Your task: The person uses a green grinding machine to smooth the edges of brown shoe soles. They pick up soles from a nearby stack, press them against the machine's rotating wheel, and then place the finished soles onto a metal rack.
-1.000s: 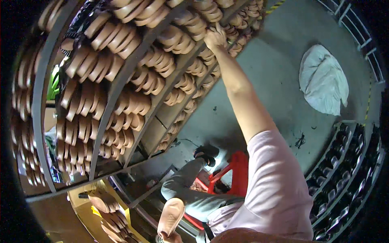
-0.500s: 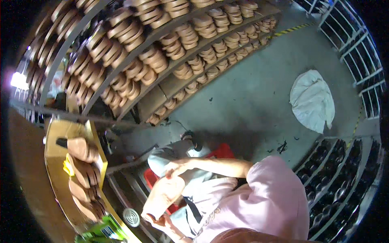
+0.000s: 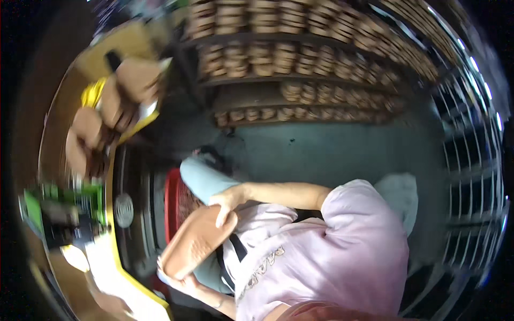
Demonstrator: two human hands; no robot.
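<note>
A tan shoe footbed [image 3: 199, 239] with a raised, textured patch lies tilted between my two hands, over my lap. My right hand [image 3: 227, 204] grips its upper right end, thumb on the top face and fingers mostly hidden behind it. My left hand [image 3: 179, 281] holds the opposite, lower left end, with fingers round the edge. On the bench to the left stand several similar tan soles [image 3: 88, 128] in a leaning row, beside something yellow [image 3: 92, 93].
A brightly lit, yellow-edged bench [image 3: 115, 267] runs along the left, with a green device [image 3: 96, 200] on it. A red basket [image 3: 172, 198] stands by my leg. Shelves [image 3: 241, 81] of stacked soles fill the back; a metal rack [image 3: 471, 176] and a pale cloth [image 3: 405, 200] are right.
My view has turned left, toward the bench. Both hands still hold the footbed, whose textured face now shows. The soles and green device now appear higher in view.
</note>
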